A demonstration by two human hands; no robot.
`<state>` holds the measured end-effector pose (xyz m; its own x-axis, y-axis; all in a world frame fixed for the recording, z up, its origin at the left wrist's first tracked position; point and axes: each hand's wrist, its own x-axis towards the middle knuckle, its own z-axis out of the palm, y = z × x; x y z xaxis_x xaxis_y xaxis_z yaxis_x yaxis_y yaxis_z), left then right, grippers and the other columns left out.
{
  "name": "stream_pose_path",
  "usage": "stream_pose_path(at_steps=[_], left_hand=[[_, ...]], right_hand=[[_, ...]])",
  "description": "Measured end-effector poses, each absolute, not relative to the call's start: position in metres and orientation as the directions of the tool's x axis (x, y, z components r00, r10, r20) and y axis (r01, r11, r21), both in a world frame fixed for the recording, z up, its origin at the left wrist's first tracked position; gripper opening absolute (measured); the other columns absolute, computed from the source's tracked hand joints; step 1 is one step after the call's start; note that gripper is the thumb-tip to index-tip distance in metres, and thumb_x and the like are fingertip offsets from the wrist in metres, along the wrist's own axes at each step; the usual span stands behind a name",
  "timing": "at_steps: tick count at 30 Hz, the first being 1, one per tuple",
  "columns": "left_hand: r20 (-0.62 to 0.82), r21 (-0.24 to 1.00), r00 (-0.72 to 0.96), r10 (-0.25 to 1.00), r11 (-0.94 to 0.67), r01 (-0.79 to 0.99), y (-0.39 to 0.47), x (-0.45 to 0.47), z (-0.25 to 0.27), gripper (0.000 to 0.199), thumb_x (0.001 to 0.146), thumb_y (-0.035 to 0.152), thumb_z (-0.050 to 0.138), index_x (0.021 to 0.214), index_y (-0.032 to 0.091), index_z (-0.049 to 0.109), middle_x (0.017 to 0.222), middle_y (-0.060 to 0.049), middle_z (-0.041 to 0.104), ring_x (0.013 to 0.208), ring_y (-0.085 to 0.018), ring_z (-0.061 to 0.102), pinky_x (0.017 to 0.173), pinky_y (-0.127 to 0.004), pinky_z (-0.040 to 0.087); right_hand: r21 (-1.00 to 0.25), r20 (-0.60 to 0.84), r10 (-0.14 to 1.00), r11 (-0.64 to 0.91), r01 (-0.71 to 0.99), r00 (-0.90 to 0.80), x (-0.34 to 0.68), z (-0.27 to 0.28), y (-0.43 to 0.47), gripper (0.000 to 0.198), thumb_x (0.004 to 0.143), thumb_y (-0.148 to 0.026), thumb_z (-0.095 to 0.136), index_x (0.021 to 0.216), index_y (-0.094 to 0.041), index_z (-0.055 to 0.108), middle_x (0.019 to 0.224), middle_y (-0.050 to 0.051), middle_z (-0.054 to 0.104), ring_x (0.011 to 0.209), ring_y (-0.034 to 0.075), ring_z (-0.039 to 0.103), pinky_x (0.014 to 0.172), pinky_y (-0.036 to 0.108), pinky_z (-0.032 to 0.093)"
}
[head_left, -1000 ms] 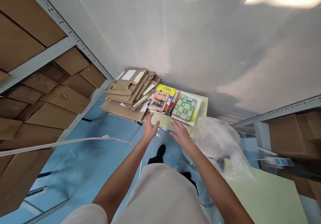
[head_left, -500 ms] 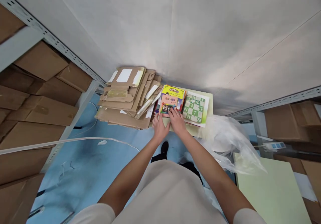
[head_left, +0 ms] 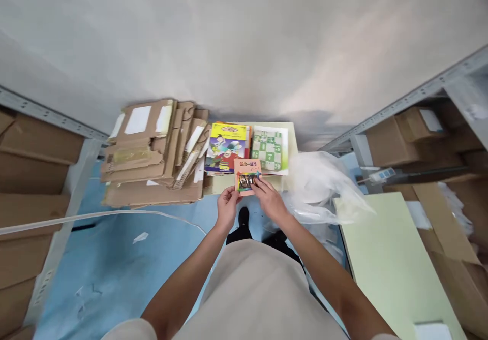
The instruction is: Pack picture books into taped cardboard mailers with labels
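A small pink-orange book (head_left: pixel 247 167) with a dark picture on its cover is held up in front of me. My left hand (head_left: pixel 227 205) pinches its lower left corner. My right hand (head_left: pixel 269 197) grips the lower right side, fingers lying over the cover's edge. Just beyond it, a larger yellow and purple picture book (head_left: pixel 227 139) tops a stack on the pale table (head_left: pixel 223 183). To the right of that stack lies a green-and-white checkered book (head_left: pixel 270 149) with numbers on it.
Flattened cardboard boxes (head_left: pixel 148 164) are piled on the left. Clear plastic wrapping (head_left: pixel 324 187) bulges at the right, next to a pale green board (head_left: pixel 385 253). Shelves of brown cartons flank both sides; a white hose (head_left: pixel 152 212) crosses the left. A grey wall stands behind.
The small book has been lifted off the yellow and purple picture book and drawn toward me, uncovering that cover. My view has turned to the right.
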<state>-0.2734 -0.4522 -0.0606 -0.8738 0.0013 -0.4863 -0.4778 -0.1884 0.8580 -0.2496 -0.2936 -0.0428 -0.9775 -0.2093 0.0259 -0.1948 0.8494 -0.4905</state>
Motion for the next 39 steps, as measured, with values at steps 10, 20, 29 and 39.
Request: stream_pose_path(at_steps=[10, 20, 29, 39], left_hand=[[-0.336, 0.906, -0.692, 0.639, 0.017, -0.424, -0.281, -0.207, -0.030, 0.038, 0.069, 0.047, 0.067, 0.091, 0.016, 0.065, 0.083, -0.005, 0.068, 0.070, -0.014, 0.061, 0.069, -0.028, 0.051], [-0.335, 0.934, -0.245, 0.910, 0.286, -0.215, -0.129, -0.049, -0.032, 0.032, 0.075, 0.044, 0.061, 0.095, 0.019, 0.063, 0.089, -0.005, 0.068, 0.078, -0.017, 0.063, 0.073, -0.030, 0.050], [-0.446, 0.890, -0.073, 0.892, 0.433, -0.144, -0.091, -0.003, -0.022, 0.037, 0.072, 0.044, 0.068, 0.097, 0.017, 0.065, 0.094, -0.007, 0.068, 0.082, -0.018, 0.063, 0.076, -0.030, 0.050], [-0.558, 0.774, 0.023, 0.830, 0.530, -0.347, -0.064, -0.007, -0.027, 0.041, 0.060, 0.040, 0.080, 0.092, 0.016, 0.069, 0.089, -0.005, 0.069, 0.079, -0.014, 0.062, 0.077, -0.029, 0.049]], right_hand=[[-0.926, 0.030, 0.770, 0.262, 0.273, -0.638, -0.067, -0.021, -0.137, 0.076, 0.082, -0.054, 0.054, 0.145, -0.025, 0.023, 0.147, 0.017, 0.034, 0.125, 0.028, 0.048, 0.089, 0.043, 0.051], [-0.962, -0.257, 0.957, -0.266, -0.053, -0.135, 0.128, 0.003, -0.034, 0.045, 0.079, -0.059, 0.055, 0.099, -0.019, 0.054, 0.085, 0.005, 0.069, 0.065, 0.016, 0.065, 0.060, 0.031, 0.054], [-0.941, -0.316, 0.948, -0.308, -0.143, 0.037, 0.193, -0.012, -0.010, 0.039, 0.071, -0.057, 0.065, 0.078, -0.020, 0.054, 0.066, -0.003, 0.059, 0.056, 0.011, 0.054, 0.050, 0.024, 0.048], [-0.906, -0.366, 0.931, -0.352, -0.234, 0.016, 0.200, -0.013, 0.010, 0.034, 0.072, -0.050, 0.064, 0.091, -0.022, 0.058, 0.071, -0.002, 0.063, 0.061, 0.012, 0.057, 0.056, 0.025, 0.047]])
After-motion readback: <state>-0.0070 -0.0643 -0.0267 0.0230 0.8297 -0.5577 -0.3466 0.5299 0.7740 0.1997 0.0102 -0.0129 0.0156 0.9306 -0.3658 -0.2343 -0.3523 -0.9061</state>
